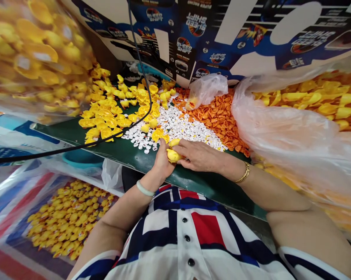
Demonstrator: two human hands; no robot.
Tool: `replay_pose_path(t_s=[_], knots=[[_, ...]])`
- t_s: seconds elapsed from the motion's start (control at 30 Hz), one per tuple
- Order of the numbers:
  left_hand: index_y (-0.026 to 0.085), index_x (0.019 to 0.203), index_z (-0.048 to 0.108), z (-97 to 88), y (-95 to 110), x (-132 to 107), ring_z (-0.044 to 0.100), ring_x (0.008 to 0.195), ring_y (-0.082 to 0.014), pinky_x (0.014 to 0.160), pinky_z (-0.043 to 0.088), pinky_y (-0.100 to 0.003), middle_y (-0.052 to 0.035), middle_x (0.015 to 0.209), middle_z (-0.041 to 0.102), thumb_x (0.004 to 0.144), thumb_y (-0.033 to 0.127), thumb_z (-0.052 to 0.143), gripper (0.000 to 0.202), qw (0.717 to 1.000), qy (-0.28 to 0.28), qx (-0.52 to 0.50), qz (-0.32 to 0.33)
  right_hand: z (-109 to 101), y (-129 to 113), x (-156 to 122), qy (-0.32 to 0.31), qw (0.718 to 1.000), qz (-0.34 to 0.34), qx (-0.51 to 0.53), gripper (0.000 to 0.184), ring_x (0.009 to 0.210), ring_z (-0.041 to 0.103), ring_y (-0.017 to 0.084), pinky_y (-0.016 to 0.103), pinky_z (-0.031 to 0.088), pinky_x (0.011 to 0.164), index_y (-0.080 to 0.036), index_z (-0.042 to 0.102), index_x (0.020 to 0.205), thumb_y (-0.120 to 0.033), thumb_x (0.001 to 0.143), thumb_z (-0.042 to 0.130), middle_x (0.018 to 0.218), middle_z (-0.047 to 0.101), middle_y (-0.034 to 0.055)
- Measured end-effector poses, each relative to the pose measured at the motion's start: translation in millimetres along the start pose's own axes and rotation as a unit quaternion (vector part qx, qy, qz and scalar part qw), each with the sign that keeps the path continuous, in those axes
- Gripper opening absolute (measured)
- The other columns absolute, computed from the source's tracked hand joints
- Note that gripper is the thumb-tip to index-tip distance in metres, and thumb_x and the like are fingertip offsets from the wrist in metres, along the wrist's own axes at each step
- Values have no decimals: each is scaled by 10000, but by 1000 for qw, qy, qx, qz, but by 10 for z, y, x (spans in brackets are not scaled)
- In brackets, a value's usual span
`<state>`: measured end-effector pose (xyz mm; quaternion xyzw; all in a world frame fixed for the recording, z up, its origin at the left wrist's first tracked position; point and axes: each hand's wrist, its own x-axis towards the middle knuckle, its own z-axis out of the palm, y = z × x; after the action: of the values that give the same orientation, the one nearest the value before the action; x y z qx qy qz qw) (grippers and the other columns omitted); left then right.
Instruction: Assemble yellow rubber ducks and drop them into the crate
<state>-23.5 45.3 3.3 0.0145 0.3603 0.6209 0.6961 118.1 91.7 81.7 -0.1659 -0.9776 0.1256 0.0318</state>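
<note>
Near the front edge of the green table [209,179], my left hand [163,161] grips a small yellow plastic duck part [173,156]. From the other side, my right hand [200,155] closes on a yellow piece too, its fingertips at the duck part and thumb underneath. A second yellow bit [174,142] shows just above, between the hands; how the pieces join is hidden by fingers. Right behind my hands lie small white eye pieces [181,126] in a spread heap. Orange beak-like pieces [219,116] are piled to the right, and yellow shells [104,118] to the left.
A clear bag of yellow parts [35,62] bulges at the left, another plastic bag [280,124] at the right. A black cable [105,139] crosses the table. Printed cardboard [193,39] stands behind. Low left, a striped sack [20,221] holds many yellow ducks [67,217].
</note>
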Motion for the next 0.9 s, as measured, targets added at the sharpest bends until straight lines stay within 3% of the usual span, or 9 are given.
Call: replay_pose_path(t_s=[0.17,0.3,0.43,0.53,0.63,0.7,0.77,0.83,0.9], knots=[[137,960,645,2,-2,-22,685,683,-173,603,527,-261,-46,759,702,920,625,481,516,999,6,19,24,10,32,-4,-15,1000,12,-13,132,824,537,193,315,427,715,-179,549,1041,-249,930,535,999,559,77],[122,949,656,22,97,-83,692,705,-207,572,536,-279,-77,752,701,898,665,478,574,997,-62,24,-34,39,7,-29,3,999,-16,-30,226,883,546,220,353,456,764,-167,521,1161,-272,961,512,1072,568,106],[129,870,650,15,112,-128,667,657,-168,552,530,-246,-56,744,692,834,550,668,423,995,-87,29,-46,154,-43,-67,32,997,-25,-59,332,946,539,268,414,476,811,-119,487,1263,-280,973,488,1107,576,148],[138,955,666,-34,107,-147,678,745,-157,622,543,-230,-50,848,707,762,413,784,356,991,-122,59,-15,251,-21,-117,78,997,-17,12,325,965,546,262,403,485,812,-151,513,1247,-323,972,522,1097,585,130],[201,1192,637,-97,154,-170,684,854,-170,738,557,-259,-41,988,708,708,298,828,529,978,-171,117,34,304,72,-175,193,969,20,152,413,933,557,231,381,489,811,-197,506,1240,-463,937,593,1070,590,94],[249,1308,583,-144,186,-180,680,886,-186,770,559,-291,-36,1030,702,691,253,829,664,962,-185,194,50,325,147,-202,245,946,59,203,470,918,555,228,390,486,813,-199,511,1238,-529,916,602,1069,586,93],[255,1335,579,-199,195,-182,667,959,-213,832,550,-330,-48,1111,687,675,252,834,707,931,-184,303,82,355,204,-213,223,947,76,219,475,933,553,235,399,482,820,-200,546,1212,-565,911,590,1078,589,97],[238,1323,602,-255,178,-188,630,1078,-245,950,508,-371,-63,1230,651,677,271,831,686,884,-170,408,148,407,226,-214,174,954,68,232,493,978,554,243,402,480,849,-196,569,1198,-584,896,604,1107,594,100],[232,1335,598,-295,149,-215,590,1166,-268,1032,454,-399,-73,1306,623,709,281,802,661,829,-153,496,208,482,210,-207,165,955,54,241,498,1025,549,247,402,473,887,-193,578,1195,-586,890,610,1141,590,105]])
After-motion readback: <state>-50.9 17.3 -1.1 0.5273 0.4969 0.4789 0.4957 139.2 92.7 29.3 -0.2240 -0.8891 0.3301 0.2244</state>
